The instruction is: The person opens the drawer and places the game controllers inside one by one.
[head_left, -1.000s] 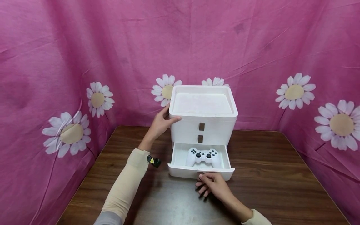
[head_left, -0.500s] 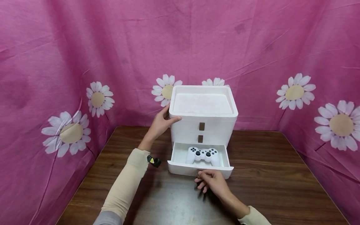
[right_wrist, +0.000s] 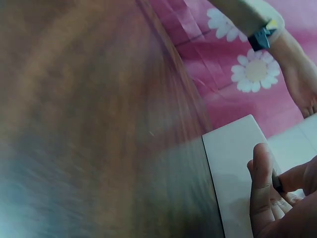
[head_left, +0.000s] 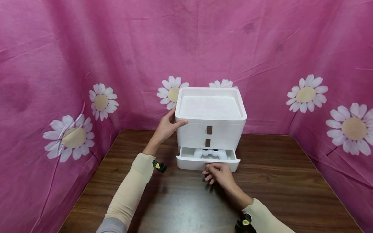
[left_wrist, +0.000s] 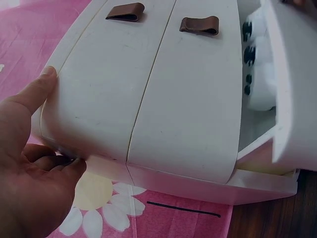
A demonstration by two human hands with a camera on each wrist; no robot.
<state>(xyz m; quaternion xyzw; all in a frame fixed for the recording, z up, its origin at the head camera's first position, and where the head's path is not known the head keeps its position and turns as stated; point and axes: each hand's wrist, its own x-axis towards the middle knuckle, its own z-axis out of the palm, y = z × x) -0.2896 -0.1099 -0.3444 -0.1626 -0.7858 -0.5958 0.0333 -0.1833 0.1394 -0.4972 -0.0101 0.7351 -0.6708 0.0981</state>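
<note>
A white drawer unit (head_left: 192,136) with a shallow tray top stands on the table, its two upper drawers closed. The bottom drawer (head_left: 189,164) is partly pulled out, and a white game controller (head_left: 209,154) lies inside, its far part hidden under the unit. My left hand (head_left: 166,128) grips the unit's left upper edge, thumb on the front and fingers bent round the side. At the bottom drawer's front, my right hand (head_left: 222,177) pinches the small brown pull tab (right_wrist: 277,182) between thumb and index finger; the other fingers hang loosely below.
Brown pull tabs (left_wrist: 126,12) mark the upper drawers. Brown wooden table (head_left: 279,181) surface surrounds the unit. Behind and at both sides hangs a pink cloth (head_left: 262,42) printed with white daisies. Both wrists wear small dark cameras, the left wrist camera (head_left: 159,166) close above the table.
The bottom drawer has slid inward with the controller, pushed by my right hand at its tab. More of the controller is now covered. My left hand has stayed at the unit's side.
</note>
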